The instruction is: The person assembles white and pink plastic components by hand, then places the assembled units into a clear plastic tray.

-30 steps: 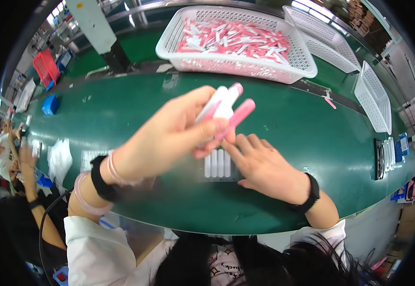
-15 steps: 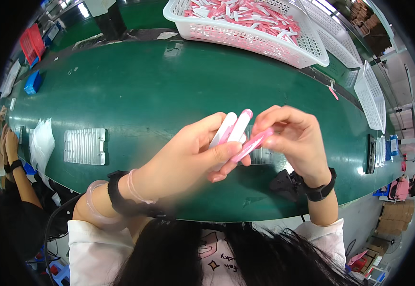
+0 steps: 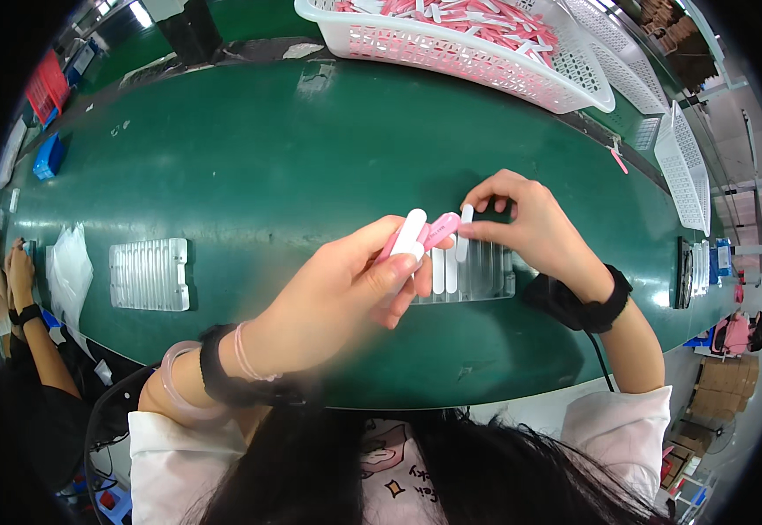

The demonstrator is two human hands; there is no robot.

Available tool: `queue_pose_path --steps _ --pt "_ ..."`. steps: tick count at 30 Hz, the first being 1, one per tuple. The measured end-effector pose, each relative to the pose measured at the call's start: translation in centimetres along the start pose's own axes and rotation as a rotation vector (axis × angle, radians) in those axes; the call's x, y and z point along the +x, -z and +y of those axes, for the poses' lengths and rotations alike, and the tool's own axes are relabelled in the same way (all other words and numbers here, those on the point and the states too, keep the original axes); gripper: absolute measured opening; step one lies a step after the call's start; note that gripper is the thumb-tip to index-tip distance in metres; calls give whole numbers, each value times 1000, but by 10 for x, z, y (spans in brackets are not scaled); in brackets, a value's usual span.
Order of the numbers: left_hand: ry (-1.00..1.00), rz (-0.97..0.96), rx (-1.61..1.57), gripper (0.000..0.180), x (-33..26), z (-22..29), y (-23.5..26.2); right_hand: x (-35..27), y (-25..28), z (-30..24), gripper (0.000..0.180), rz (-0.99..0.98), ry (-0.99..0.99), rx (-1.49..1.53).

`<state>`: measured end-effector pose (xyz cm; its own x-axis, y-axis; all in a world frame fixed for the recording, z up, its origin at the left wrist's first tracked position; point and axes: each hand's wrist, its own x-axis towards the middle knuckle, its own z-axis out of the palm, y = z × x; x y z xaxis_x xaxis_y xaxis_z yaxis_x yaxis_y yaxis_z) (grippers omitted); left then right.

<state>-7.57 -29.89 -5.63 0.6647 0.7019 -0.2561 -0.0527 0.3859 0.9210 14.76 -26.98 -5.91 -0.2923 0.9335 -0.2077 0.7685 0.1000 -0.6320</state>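
Observation:
My left hand (image 3: 350,276) is closed around a small bunch of slim pink-and-white plastic sticks (image 3: 410,231), held above the table. One pink stick (image 3: 443,229) points out of the bunch to the right. Between the thumb and fingertips of my right hand (image 3: 534,223) is a single white stick (image 3: 464,236), upright in view over a clear ridged tray (image 3: 491,278). White sticks (image 3: 438,273) lie side by side in that tray's grooves. Part of the tray is hidden behind my left hand.
Another clear ridged tray (image 3: 148,275) lies to the left, beside white plastic bags (image 3: 70,267). A white perforated basket (image 3: 460,66) of pink and white sticks stands at the back. At far left, another person's hand (image 3: 20,276) shows. One loose pink stick (image 3: 619,161) lies at back right.
My right hand has moved a little away from my left, from holding a pink stick to pinching a white one at the tray. The tray and its sticks show more now.

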Motion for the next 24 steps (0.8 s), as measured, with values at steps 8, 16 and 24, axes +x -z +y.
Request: queue_pose_path --steps 8,16,24 --pt "-51 17 82 20 -7 4 -11 -28 -3 -23 33 62 178 87" --pt "-50 -26 141 23 -5 -1 -7 -38 -14 -43 10 185 103 728" --pt "-102 14 30 33 -5 -5 -5 -41 4 -23 8 430 101 719"
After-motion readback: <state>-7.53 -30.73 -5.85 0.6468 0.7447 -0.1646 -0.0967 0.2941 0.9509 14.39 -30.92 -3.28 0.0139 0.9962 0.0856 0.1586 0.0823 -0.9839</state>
